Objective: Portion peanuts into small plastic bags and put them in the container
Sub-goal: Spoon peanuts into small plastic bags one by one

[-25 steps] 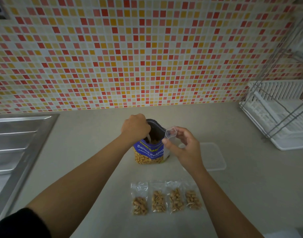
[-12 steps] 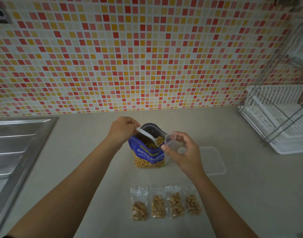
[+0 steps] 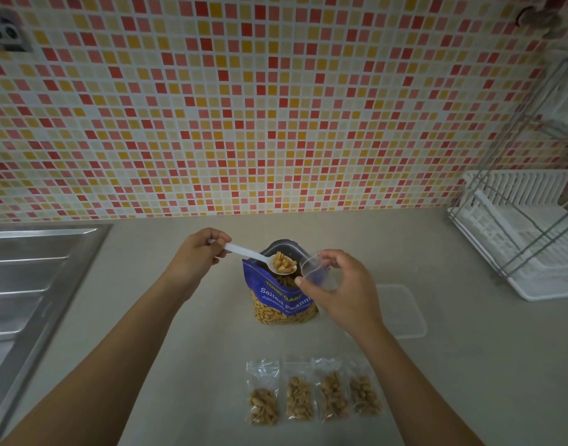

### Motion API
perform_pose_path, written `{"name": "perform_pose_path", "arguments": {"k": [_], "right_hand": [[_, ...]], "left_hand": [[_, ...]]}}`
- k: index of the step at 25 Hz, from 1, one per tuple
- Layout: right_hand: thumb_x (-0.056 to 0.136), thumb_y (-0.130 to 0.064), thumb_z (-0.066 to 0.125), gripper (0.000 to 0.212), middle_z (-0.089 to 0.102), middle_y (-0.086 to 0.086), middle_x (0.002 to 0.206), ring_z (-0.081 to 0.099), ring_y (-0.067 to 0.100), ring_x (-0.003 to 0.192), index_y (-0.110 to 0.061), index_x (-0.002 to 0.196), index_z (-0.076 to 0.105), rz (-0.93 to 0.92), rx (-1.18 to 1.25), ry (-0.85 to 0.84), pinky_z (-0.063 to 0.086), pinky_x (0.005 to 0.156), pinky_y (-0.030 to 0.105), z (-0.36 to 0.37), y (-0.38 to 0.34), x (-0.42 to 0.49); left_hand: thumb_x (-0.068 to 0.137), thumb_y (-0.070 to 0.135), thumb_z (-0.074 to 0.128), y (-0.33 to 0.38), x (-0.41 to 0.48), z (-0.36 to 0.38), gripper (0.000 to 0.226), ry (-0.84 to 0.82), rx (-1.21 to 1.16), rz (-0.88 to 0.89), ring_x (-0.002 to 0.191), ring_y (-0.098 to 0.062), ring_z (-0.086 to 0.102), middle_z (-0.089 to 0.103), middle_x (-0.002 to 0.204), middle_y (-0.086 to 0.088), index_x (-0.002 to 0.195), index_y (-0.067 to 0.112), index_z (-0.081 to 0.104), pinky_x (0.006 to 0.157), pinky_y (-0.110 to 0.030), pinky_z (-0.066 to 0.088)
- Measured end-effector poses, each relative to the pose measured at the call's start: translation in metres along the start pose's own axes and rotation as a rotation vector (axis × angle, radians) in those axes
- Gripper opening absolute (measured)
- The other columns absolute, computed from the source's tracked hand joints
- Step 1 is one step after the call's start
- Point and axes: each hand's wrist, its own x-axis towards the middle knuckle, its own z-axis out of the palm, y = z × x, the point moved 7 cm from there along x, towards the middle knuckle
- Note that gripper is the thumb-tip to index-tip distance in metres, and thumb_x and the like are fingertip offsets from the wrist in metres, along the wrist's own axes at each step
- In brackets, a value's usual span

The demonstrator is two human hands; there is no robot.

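While the steel sink drainboard (image 3: 35, 284) fills the left edge of the frame, the left hand (image 3: 197, 255) sits left of centre, clenched around the handle of a white plastic spoon (image 3: 244, 252). Its long axis slopes from the hand down and rightward, the bowl pointing right and heaped with pale golden peanuts (image 3: 284, 263). That bowl hangs over the open mouth of a blue foil peanut bag (image 3: 281, 300), which stands upright on the smooth beige worktop (image 3: 469, 365). Just right of the bowl, the right hand (image 3: 340, 291) pinches a small clear plastic bag (image 3: 318, 272), mouth facing the spoon. Behind the wrist lies a flat translucent plastic container (image 3: 404, 313). Low in the frame, four filled clear bags (image 3: 313, 394) lie side by side. At right stands a white ribbed dish rack (image 3: 517, 226).
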Motion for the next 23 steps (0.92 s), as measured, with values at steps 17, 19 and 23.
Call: {"name": "perform_pose_path", "arguments": {"k": [17, 19, 23], "right_hand": [[0.063, -0.06, 0.072, 0.053, 0.064, -0.014, 0.095, 0.055, 0.01, 0.09, -0.029, 0.104, 0.06, 0.02, -0.17, -0.029, 0.05, 0.079, 0.037, 0.008, -0.009, 0.01], [0.062, -0.06, 0.072, 0.053, 0.064, -0.015, 0.095, 0.054, 0.01, 0.09, -0.029, 0.104, 0.06, 0.022, -0.172, -0.029, 0.049, 0.08, 0.037, 0.008, -0.01, 0.011], [0.061, -0.058, 0.073, 0.05, 0.063, -0.016, 0.091, 0.056, 0.009, 0.087, -0.03, 0.101, 0.06, 0.042, -0.091, 0.004, 0.049, 0.076, 0.034, 0.007, -0.011, 0.012]], "left_hand": [[0.096, 0.008, 0.044, 0.06, -0.002, 0.0, 0.023, -0.098, 0.073, 0.103, 0.074, -0.012, 0.052, 0.058, 0.08, -0.001, 0.083, 0.015, 0.062, 0.067, -0.018, 0.042], [0.095, 0.009, 0.046, 0.082, -0.006, 0.006, 0.021, -0.127, 0.2, 0.202, 0.074, -0.01, 0.053, 0.059, 0.08, 0.003, 0.084, 0.015, 0.062, 0.067, -0.018, 0.041], [0.094, 0.01, 0.047, 0.145, -0.025, 0.039, 0.018, -0.204, 0.582, 0.519, 0.07, -0.001, 0.051, 0.057, 0.08, 0.009, 0.093, 0.013, 0.064, 0.066, -0.012, 0.04]]}}
